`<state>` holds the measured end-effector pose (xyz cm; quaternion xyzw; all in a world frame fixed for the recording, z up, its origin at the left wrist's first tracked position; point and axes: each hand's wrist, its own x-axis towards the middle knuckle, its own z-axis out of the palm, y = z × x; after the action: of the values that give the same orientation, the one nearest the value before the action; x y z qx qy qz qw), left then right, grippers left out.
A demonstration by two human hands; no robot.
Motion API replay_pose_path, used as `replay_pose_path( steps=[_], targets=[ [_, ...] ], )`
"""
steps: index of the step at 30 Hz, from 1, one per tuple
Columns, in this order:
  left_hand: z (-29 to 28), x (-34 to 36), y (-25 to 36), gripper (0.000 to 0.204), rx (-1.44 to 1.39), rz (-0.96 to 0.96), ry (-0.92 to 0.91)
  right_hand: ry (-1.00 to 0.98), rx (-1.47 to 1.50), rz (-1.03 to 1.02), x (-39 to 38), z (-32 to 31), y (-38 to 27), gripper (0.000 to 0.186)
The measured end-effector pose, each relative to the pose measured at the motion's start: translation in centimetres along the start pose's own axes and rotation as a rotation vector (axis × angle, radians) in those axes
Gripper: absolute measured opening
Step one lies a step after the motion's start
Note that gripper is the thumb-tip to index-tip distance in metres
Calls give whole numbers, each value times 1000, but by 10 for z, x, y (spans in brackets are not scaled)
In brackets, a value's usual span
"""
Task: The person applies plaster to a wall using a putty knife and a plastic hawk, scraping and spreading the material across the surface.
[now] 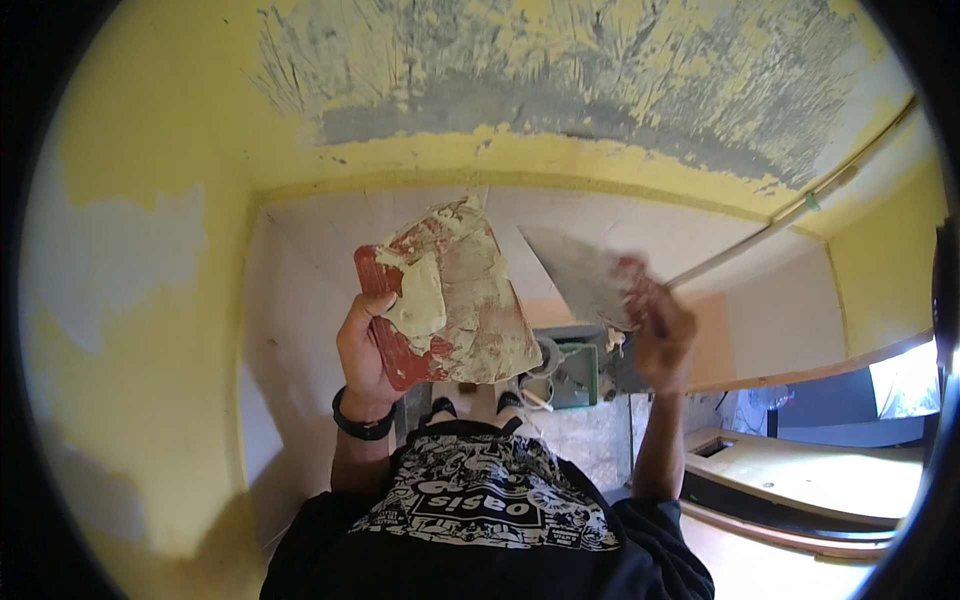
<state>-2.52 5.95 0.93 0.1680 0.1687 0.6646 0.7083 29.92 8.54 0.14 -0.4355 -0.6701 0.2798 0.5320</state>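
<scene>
My left hand (pixel 362 345) grips a red plastering board (pixel 402 366) by its left edge, thumb on top. Smeared cream filler covers much of the board, and a thicker lump of filler (pixel 420 295) lies near my thumb. To the right, my right hand (pixel 662 335) is closed round the handle of a wide putty knife (pixel 578 270). Its broad metal blade points up and left, apart from the board. Motion blurs the right fingers and the handle somewhat. The yellow wall (pixel 400 152) ahead bears a rough grey scraped patch (pixel 560 90).
Below me stand a green tray (pixel 577 375) and a round container (pixel 540 390), close to my feet. A thin pipe (pixel 740 245) runs along the wall at right. A wooden panel (pixel 790 470) lies at lower right. Pale filler patches (pixel 120 260) mark the left wall.
</scene>
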Motion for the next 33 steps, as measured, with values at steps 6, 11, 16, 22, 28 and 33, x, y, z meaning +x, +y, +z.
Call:
replay_pose_path(
  steps=[6,11,16,22,28,33],
  targets=[
    [-26,-1,10,43,105,-135,0,-169,134,186,58,1,-66,49],
    [-16,1,6,44,129,-122,-101,-330,230,245,77,12,-56,49],
    [-8,-5,0,52,217,-182,-17,-381,241,234,76,31,-50,49],
    [-17,3,-6,53,260,-297,24,-462,260,314,71,35,-20,47],
    [-19,11,-19,55,194,-338,-28,-522,489,514,64,43,15,44],
    [-26,11,-23,54,149,-308,-8,-498,776,684,51,48,27,49]
  ],
)
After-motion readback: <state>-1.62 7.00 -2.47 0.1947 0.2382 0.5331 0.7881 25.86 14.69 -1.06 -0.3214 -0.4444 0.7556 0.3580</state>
